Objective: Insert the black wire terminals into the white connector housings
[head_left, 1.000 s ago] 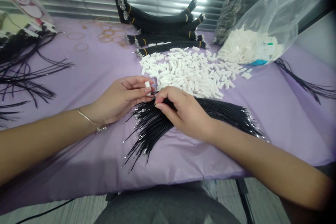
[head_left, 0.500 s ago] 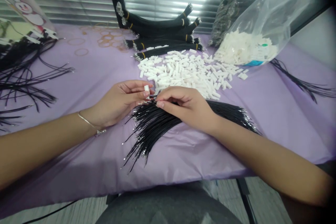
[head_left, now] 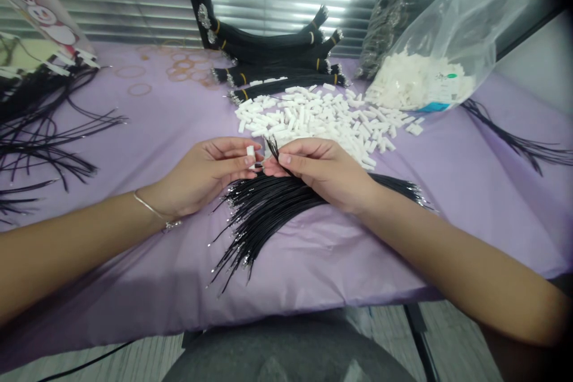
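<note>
Far to the left of the left hand, a tangle of loose black wires (head_left: 40,131) lies on the lilac table cover (head_left: 313,274), below a snowman card (head_left: 47,24). Thin rubber bands (head_left: 179,59) lie scattered beyond the hand. A slim bracelet (head_left: 154,212) circles the left wrist. The left hand (head_left: 201,176) is nearly closed, its thumb and fingertips pinching a small white connector housing (head_left: 250,156). Just beside it, the right hand (head_left: 324,173) is also nearly closed, pinching a few thin black wires (head_left: 271,149) between thumb and forefinger. Their ends stick up close to the housing, though they are too small to tell whether they touch it. Those wires rise from a fanned bundle of black wires (head_left: 268,212) lying on the cover beneath both hands. Beyond the hands sits a heap of white housings (head_left: 313,119), with bound bunches of black cable (head_left: 277,48) behind it. Further right, a clear plastic bag (head_left: 430,54) holds more housings, and a spray of loose black wires (head_left: 519,143) lies well past the right hand.
</note>
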`<state>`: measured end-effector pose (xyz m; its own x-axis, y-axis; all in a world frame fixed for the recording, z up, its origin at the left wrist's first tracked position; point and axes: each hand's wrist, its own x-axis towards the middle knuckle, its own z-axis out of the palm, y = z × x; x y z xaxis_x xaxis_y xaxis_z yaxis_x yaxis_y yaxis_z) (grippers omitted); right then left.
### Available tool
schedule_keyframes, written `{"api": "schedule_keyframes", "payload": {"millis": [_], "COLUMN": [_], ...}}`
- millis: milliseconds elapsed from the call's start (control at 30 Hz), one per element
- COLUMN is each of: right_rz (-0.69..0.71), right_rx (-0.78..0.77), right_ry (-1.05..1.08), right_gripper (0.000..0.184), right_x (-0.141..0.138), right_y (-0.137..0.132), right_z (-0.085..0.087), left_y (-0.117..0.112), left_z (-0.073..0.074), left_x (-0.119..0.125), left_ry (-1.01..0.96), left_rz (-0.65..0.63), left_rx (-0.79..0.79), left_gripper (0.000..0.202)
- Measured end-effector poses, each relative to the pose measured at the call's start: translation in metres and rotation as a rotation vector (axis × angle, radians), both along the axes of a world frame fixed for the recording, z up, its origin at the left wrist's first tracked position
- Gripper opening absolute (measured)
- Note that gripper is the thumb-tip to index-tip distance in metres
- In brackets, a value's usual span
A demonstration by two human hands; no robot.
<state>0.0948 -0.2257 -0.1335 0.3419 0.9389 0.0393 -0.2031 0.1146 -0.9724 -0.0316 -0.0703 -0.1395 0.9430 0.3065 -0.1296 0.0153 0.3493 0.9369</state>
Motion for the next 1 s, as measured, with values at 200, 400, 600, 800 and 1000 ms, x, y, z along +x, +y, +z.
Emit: {"api": "schedule_keyframes", "payload": {"millis": [200,400,600,800,1000], "right_rz": [0.028,0.025,-0.196,-0.258,-0.22], "right_rx": [0.013,-0.062,-0.052,-0.137,-0.145], "right_ry": [0.099,-0.047,-0.61,-0.715,-0.685], "right_gripper": [0.007,0.011,0.009,0.009,0.008], "right_x": [-0.001,-0.005,-0.01,-0.009,-0.008], "right_y": [0.001,0.001,-0.006,-0.007,-0.005], "right_z": [-0.004,0.0,0.01,0.011,0.008], "left_y": [-0.002,-0.003,-0.004,-0.005,-0.006], "left_z": [0.003,0.004,0.004,0.002,0.006], "left_x": [0.001,0.0,-0.001,-0.003,-0.003], "left_ry": [0.033,0.056,0.067,0.062,0.053], "left_rz": [-0.006,0.025,0.021,-0.024,-0.06], "left_rx": [0.011,0.012,0.019,0.092,0.148], "left_gripper": [0.014,0.016,0.018,0.019,0.016]}}
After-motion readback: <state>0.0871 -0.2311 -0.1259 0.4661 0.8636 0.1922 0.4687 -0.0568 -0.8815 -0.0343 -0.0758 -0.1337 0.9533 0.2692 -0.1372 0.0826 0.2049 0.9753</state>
